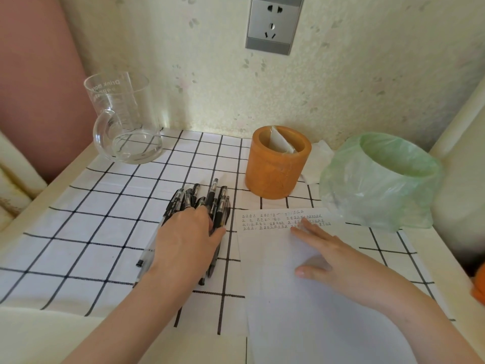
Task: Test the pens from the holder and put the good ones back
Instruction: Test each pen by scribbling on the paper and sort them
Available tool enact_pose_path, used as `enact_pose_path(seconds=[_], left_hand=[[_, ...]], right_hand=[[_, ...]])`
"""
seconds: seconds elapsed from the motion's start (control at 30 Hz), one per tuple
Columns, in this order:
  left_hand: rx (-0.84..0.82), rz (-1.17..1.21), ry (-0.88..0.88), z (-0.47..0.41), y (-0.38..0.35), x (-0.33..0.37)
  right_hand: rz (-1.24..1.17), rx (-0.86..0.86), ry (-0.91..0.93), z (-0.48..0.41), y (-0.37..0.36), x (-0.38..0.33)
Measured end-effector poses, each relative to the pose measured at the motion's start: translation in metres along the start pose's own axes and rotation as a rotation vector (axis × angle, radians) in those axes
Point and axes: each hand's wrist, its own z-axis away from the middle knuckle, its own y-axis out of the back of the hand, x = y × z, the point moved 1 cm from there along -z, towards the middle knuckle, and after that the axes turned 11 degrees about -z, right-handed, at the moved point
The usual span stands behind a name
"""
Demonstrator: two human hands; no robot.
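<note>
1. At 5 o'clock the right hand (322,248) lies flat, its grip open and empty, pinning the test sheet (288,311), which has rows of marks along its far edge.
2. At centre the left hand (183,240) covers the black gel pens (212,198) heaped on the counter (39,332). Its fingers curl among them, but I cannot tell whether it holds one.
3. At 1 o'clock the orange pen holder (273,177) shows no pens. Testing seems underway, and the next move is to single out one pen.

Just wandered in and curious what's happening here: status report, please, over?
Left hand resting on the pens, grip unclear. Right hand flat on the paper. Orange holder shows no pens; path to it unobstructed.
</note>
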Motion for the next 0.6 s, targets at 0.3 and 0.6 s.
enact_pose_path(seconds=[0.3,0.6], left_hand=[[-0.158,0.551,0.070,-0.005,0.019,0.005],[-0.511,0.986,-0.096,0.004,0.021,0.026]], right_hand=[[-0.157,0.401,0.328,-0.008,-0.006,-0.026],[-0.052,0.491,0.543,-0.022,-0.026,-0.037]])
